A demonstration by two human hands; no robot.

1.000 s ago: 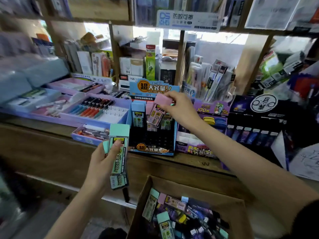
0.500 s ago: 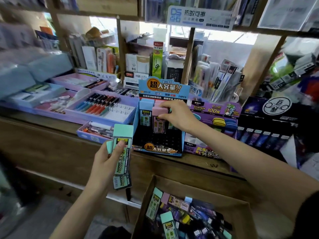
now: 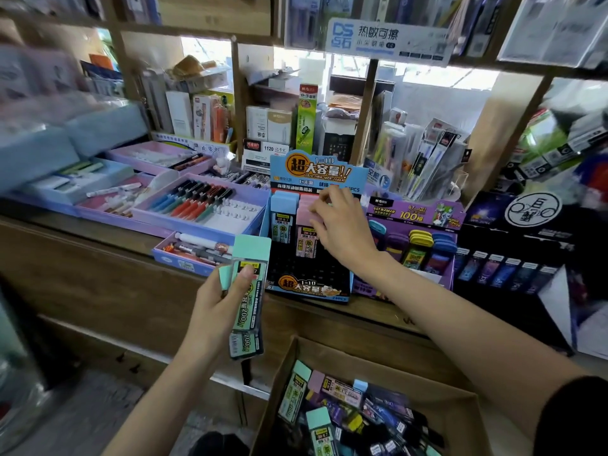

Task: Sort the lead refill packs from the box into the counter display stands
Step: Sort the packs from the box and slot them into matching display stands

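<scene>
My right hand is up on the stand. Its fingers are bent and pinch the cap of a pink pack. That pack stands up in the back row with its cap on top. It touches a blue pack on its left. I think I am pushing it down into its hole.

My left hand is lower and closer to me. It grips a little bunch of green packs, with my thumb across the front one. One pack peeks out at the bottom, so there are at least two, but I can't tell how many.

The green packs are long and thin. They point up and down with their caps on top, and they lean a little. The packs in the stand stand the same way, so I think I won't have to turn them much.

The stand is up and to the right of my left hand, with its near corner just beside the green caps. My right hand is the nearer one, since it is on the stand now. The black floor of the stand in front of the pink pack has free holes. I think a green pack goes there next.

Each green pack has a mint cap, a dark see-through body and a green label with yellow and black print.

The stand sits on the wood counter, with a purple stand just to its right. The brown box is down near me and open. Its loose packs lie flat, every which way.
</scene>
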